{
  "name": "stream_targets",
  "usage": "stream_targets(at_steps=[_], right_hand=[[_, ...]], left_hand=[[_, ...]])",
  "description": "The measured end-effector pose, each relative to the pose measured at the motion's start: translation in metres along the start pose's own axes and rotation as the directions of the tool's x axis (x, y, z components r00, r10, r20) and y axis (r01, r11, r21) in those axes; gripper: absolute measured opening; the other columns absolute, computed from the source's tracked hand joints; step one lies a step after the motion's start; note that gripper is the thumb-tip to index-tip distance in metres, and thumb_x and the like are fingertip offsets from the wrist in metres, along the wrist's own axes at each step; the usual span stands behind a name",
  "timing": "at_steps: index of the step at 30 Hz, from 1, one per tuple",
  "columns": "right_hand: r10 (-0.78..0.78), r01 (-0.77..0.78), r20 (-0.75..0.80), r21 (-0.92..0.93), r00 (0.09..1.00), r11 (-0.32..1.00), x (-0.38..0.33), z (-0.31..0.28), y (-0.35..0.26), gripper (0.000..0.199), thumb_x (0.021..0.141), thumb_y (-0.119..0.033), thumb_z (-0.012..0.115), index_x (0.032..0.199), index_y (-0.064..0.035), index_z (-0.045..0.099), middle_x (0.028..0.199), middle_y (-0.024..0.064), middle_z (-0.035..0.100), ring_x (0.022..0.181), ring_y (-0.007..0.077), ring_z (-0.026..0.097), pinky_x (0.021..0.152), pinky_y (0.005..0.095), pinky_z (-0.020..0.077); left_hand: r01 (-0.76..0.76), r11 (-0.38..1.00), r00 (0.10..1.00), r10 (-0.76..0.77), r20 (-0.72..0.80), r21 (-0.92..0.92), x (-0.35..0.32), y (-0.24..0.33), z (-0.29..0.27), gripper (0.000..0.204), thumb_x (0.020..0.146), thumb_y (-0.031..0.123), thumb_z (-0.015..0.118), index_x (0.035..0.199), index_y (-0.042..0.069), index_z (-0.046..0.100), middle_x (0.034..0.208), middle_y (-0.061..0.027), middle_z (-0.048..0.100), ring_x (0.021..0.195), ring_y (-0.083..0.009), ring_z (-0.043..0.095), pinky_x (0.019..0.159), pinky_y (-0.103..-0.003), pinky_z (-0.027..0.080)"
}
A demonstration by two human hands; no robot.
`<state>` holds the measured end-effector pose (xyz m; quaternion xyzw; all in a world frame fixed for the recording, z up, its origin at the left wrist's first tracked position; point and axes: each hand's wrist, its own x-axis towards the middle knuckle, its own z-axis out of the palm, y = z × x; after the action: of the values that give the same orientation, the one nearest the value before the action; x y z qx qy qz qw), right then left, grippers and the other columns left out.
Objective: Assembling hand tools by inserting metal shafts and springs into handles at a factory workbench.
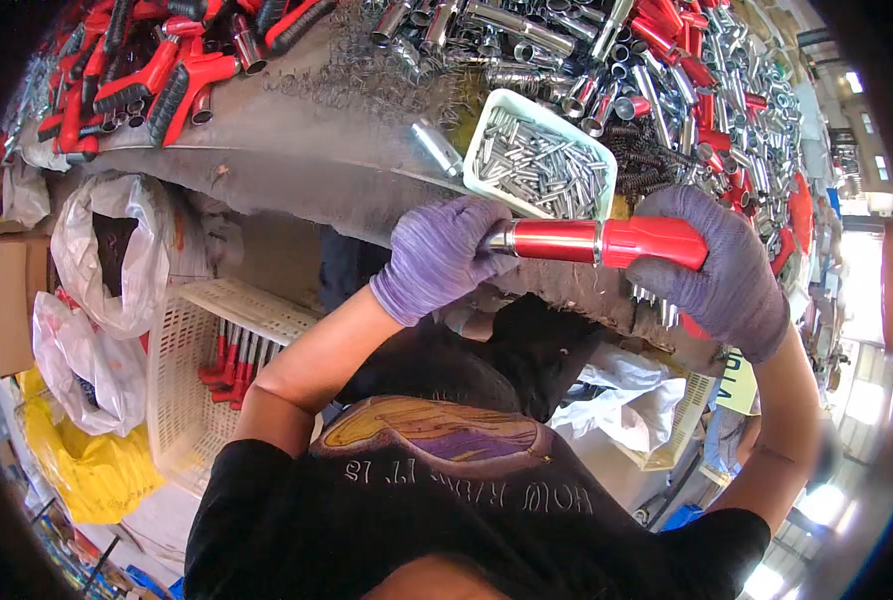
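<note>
A red tubular tool body [556,240] with chrome rings lies level across the front of the bench, held between both hands. My left hand [441,250], in a purple knitted glove, is closed round its chrome end. At the other end my right hand [731,270], in a darker purple-grey glove, wraps the thicker red part, and its palm hides some of it. Just beyond the tool stands a pale plastic tub [479,175] of small metal pins. A loose chrome tube [436,148] lies beside the tub.
Red-and-black handles [166,75] are heaped at the far left, chrome tubes [526,40] at the back. Dark springs [641,160] lie right of the tub. Below the bench are a cream crate [176,390] with red-handled tools, white plastic bags [101,260] and a yellow bag [86,460].
</note>
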<state>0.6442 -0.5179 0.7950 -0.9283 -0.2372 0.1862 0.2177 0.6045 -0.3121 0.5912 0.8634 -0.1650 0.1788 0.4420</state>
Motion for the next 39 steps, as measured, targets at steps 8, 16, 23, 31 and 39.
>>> stream_targets(at_steps=[8, 16, 23, 31, 39], right_hand=[[0.018, -0.018, 0.007, -0.011, 1.000, 1.000, -0.004, 0.001, -0.004, 0.040, 0.072, -0.028, 0.075, 0.102, -0.0056, 0.061, 0.081, 0.0147, 0.065, 0.076, 0.0298, 0.066, 0.072, 0.0354, 0.0508], [-0.128, 0.129, 0.013, -0.133, 0.992, 0.983, -0.006, 0.006, 0.003, 0.044, 0.072, -0.023, 0.076, 0.105, -0.0010, 0.057, 0.085, 0.0102, 0.065, 0.076, 0.0199, 0.065, 0.070, 0.0320, 0.0512], [0.505, -0.594, 0.471, 0.798, 0.723, 0.106, -0.060, 0.057, 0.064, 0.039, 0.077, -0.025, 0.072, 0.110, -0.0072, 0.059, 0.088, 0.0081, 0.065, 0.077, 0.0212, 0.064, 0.071, 0.0337, 0.0538], [0.600, -0.566, 0.401, 0.817, 0.692, 0.107, -0.095, 0.081, 0.099, 0.070, 0.072, -0.053, 0.072, 0.119, -0.0040, 0.055, 0.095, 0.0031, 0.064, 0.086, 0.0200, 0.062, 0.080, 0.0358, 0.0507], [0.427, -0.465, 0.319, 0.835, 0.846, 0.296, -0.104, 0.075, 0.115, 0.051, 0.071, -0.037, 0.074, 0.109, -0.0058, 0.058, 0.091, 0.0042, 0.065, 0.084, 0.0210, 0.063, 0.075, 0.0357, 0.0510]], left_hand=[[-0.172, 0.976, 0.985, 0.170, -0.030, -0.135, -0.003, -0.002, -0.004, 0.039, 0.075, 0.021, 0.070, 0.108, 0.007, 0.056, 0.091, -0.0126, 0.061, 0.082, -0.0315, 0.063, 0.069, -0.040, 0.052], [0.084, 0.964, 0.812, 0.080, 0.578, -0.252, 0.036, -0.007, -0.028, 0.039, 0.073, 0.027, 0.073, 0.106, 0.011, 0.059, 0.094, -0.0137, 0.062, 0.084, -0.0322, 0.064, 0.074, -0.041, 0.050], [-0.379, 0.866, 0.893, 0.249, 0.375, 0.327, 0.023, 0.017, -0.010, 0.035, 0.068, 0.031, 0.071, 0.098, 0.015, 0.062, 0.081, -0.0049, 0.061, 0.081, -0.0258, 0.063, 0.066, -0.038, 0.050], [-0.415, 0.884, 0.794, 0.238, 0.559, 0.213, 0.050, 0.025, 0.000, 0.038, 0.070, 0.038, 0.071, 0.098, 0.014, 0.061, 0.081, -0.0059, 0.062, 0.079, -0.0277, 0.063, 0.068, -0.037, 0.051], [-0.444, 0.891, 0.748, 0.311, 0.586, 0.094, 0.042, 0.019, 0.012, 0.049, 0.072, 0.041, 0.068, 0.115, 0.019, 0.058, 0.100, -0.0112, 0.062, 0.093, -0.0300, 0.061, 0.072, -0.040, 0.052]])
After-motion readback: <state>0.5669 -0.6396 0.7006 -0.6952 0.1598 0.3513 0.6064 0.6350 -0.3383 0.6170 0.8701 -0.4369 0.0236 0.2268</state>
